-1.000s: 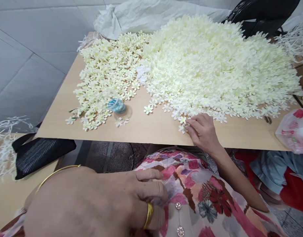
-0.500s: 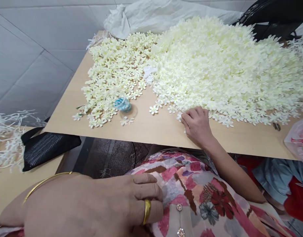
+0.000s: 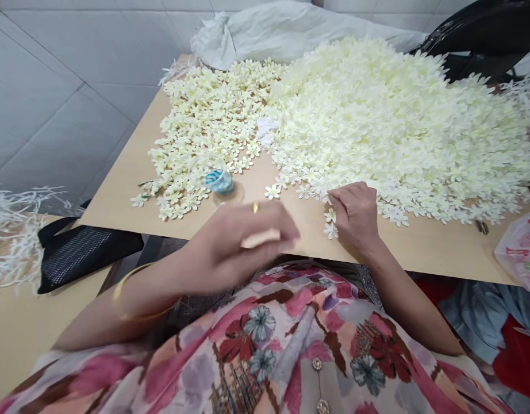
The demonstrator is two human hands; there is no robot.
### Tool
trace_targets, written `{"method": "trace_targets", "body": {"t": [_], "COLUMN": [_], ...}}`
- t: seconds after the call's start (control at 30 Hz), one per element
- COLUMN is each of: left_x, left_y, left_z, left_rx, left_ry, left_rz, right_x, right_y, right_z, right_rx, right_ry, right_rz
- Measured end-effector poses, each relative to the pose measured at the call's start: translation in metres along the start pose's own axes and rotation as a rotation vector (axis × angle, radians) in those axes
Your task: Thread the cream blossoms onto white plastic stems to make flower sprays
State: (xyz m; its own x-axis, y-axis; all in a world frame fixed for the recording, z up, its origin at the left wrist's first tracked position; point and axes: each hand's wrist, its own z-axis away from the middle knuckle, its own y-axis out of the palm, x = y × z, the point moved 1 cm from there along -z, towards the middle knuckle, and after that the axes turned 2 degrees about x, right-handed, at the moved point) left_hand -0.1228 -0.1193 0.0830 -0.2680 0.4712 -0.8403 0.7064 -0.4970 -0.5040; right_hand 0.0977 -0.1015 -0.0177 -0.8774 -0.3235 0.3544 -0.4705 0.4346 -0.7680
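My left hand (image 3: 243, 241), with a gold ring and bracelet, hangs over the table's front edge. It is smeared by motion, its fingers bent over the thumb with a gap between; I see nothing held. My right hand (image 3: 357, 215) rests closed on the table at the near edge of a large heap of pale cream artificial flower heads (image 3: 377, 121). Its fingers are curled in, hiding whatever they grip. Two or so loose flower heads (image 3: 330, 230) lie against its left side. A small clear cup with blue and white contents (image 3: 220, 181) stands beyond my left hand.
A spread of smaller flower pieces (image 3: 204, 126) covers the table's left part. At the back lies a white sack (image 3: 265, 34); a black chair back (image 3: 484, 40) rises far right. A plastic bag (image 3: 521, 250) sits at the right edge, a black bag (image 3: 90, 256) on the left surface.
My left hand has swung up and forward from my lap to the table edge. My right hand has curled tighter and shifted slightly right, showing flower heads beside it.
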Motion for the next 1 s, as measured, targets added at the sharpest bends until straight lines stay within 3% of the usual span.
{"method": "trace_targets", "body": {"t": [0.03, 0.13, 0.27, 0.37, 0.47, 0.67, 1.0], "left_x": [0.012, 0.049, 0.080, 0.086, 0.086, 0.089, 0.086], "left_y": [0.000, 0.021, 0.072, 0.094, 0.096, 0.097, 0.095], "left_z": [-0.016, -0.044, -0.041, -0.033, -0.035, -0.049, -0.048], "left_rx": [0.042, -0.056, -0.175, -0.300, -0.361, -0.348, -0.341], "left_ry": [-0.024, -0.152, -0.310, -0.405, -0.404, -0.413, -0.383], "left_rz": [0.017, 0.120, 0.491, 0.632, 0.668, 0.719, 0.693], "right_x": [0.000, 0.000, 0.000, 0.002, 0.003, 0.004, 0.004], "right_y": [-0.002, -0.006, -0.002, 0.003, 0.007, 0.009, 0.010], "right_z": [-0.001, -0.001, 0.006, 0.010, 0.011, 0.011, 0.013], "right_rx": [-0.030, -0.061, -0.018, 0.023, 0.067, 0.072, 0.072], "right_ry": [0.019, 0.029, -0.038, -0.108, -0.159, -0.224, -0.131], "right_rz": [-0.026, -0.050, 0.002, 0.022, 0.023, 0.103, 0.044]}}
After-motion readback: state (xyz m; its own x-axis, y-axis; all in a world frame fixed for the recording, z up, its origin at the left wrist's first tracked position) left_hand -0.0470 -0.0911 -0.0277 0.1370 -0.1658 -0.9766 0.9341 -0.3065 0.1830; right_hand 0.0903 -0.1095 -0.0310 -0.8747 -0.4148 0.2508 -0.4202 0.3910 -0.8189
